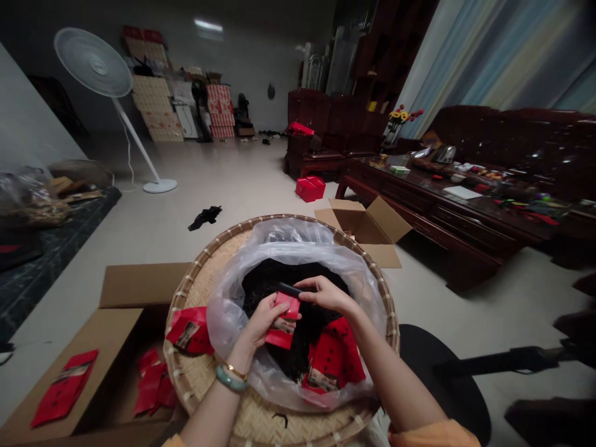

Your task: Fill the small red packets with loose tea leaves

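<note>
My left hand (264,318) is closed on a red packet (281,339) with a picture on its front. At the packet's top edge, my right hand (326,293) pinches a dark, stick-shaped item (287,288); its kind is hard to make out. Both hands are above a clear plastic bag (227,310) that lies wide open, filled with black, stringy-looking material (267,272). More red packets (322,359) rest on that material at the right. The bag sits on a round woven bamboo tray (190,379), and another red packet (192,330) lies at the tray's left side.
An open cardboard box (116,341) at the left has red packets (153,385) inside. Another open box (372,230) stands beyond the tray, near a dark wooden table (419,205). A round black base (440,379) is at the right. A white fan (156,167) stands farther back.
</note>
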`<state>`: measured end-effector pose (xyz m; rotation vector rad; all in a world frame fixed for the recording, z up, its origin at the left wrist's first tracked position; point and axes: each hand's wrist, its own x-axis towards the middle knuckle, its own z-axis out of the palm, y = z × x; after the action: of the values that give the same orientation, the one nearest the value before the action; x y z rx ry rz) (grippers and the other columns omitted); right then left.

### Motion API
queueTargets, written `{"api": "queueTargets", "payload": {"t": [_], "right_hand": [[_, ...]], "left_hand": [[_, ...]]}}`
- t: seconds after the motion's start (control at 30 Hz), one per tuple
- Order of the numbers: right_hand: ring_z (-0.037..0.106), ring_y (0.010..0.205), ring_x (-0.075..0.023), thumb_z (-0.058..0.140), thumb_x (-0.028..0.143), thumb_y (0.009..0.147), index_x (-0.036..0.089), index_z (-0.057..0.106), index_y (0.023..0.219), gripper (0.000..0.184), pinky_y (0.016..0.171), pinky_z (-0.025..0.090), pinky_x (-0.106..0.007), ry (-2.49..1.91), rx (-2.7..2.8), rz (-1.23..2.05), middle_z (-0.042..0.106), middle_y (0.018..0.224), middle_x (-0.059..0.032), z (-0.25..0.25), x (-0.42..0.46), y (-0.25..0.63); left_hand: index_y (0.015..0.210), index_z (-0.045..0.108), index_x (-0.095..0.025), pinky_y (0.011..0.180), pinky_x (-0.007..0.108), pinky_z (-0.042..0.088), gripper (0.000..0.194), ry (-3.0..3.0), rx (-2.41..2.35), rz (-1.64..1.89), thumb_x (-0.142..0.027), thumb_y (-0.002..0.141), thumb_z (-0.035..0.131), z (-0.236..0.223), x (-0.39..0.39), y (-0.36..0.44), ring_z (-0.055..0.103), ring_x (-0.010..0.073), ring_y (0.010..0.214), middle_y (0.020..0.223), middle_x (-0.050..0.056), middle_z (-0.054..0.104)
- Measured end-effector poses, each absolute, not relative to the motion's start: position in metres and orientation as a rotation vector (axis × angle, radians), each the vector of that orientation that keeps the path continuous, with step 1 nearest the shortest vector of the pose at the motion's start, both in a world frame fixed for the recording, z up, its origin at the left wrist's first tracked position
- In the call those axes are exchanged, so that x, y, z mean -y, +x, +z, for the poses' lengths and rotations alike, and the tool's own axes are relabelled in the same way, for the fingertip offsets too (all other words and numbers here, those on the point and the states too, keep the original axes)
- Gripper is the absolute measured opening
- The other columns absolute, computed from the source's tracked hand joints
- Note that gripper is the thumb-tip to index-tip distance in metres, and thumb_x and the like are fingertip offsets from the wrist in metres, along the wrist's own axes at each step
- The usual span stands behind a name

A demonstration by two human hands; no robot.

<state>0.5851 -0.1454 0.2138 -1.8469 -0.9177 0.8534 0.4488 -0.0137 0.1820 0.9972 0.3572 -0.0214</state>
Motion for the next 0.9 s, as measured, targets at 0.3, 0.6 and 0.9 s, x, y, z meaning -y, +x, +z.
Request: {"api": "queueTargets", "payload": {"t": [0.3, 0.6, 0.9], "right_hand": [[0.06, 0.098, -0.0249, 0.073, 0.037, 0.062, 0.015, 0.065, 0.11, 0.053, 0.088, 0.045, -0.036, -1.828, 0.949, 0.772, 0.067, 0.107, -0.0075, 0.217, 0.158, 0.589], [0.06, 0.064, -0.0154, 0.068, 0.032, 0.064, 0.015, 0.063, 0.112, 0.051, 0.059, 0.048, -0.026, -1.836, 0.918, 0.877, 0.069, 0.086, -0.0035, 0.214, 0.17, 0.586], [0.044, 0.039, -0.0057, 0.065, 0.042, 0.066, 0.012, 0.063, 0.104, 0.048, 0.038, 0.034, -0.019, -1.62, 0.706, 0.923, 0.065, 0.073, -0.0028, 0.21, 0.191, 0.598]], "left_hand": [[0.099, 0.056, -0.011, 0.051, 0.027, 0.053, 0.042, 1.035, -0.328, -0.089, -0.033, 0.067, 0.073, 0.181, 0.013, 0.448, 0.069, 0.0235, 0.064, 0.077, 0.012, 0.069], [0.103, 0.055, -0.012, 0.052, 0.028, 0.053, 0.045, 1.101, -0.295, -0.051, -0.032, 0.067, 0.072, 0.183, 0.019, 0.449, 0.067, 0.0206, 0.063, 0.078, 0.011, 0.07], [0.099, 0.059, -0.011, 0.052, 0.026, 0.053, 0.044, 1.105, -0.311, -0.02, -0.034, 0.064, 0.074, 0.182, 0.009, 0.447, 0.068, 0.0213, 0.067, 0.078, 0.009, 0.07]]}}
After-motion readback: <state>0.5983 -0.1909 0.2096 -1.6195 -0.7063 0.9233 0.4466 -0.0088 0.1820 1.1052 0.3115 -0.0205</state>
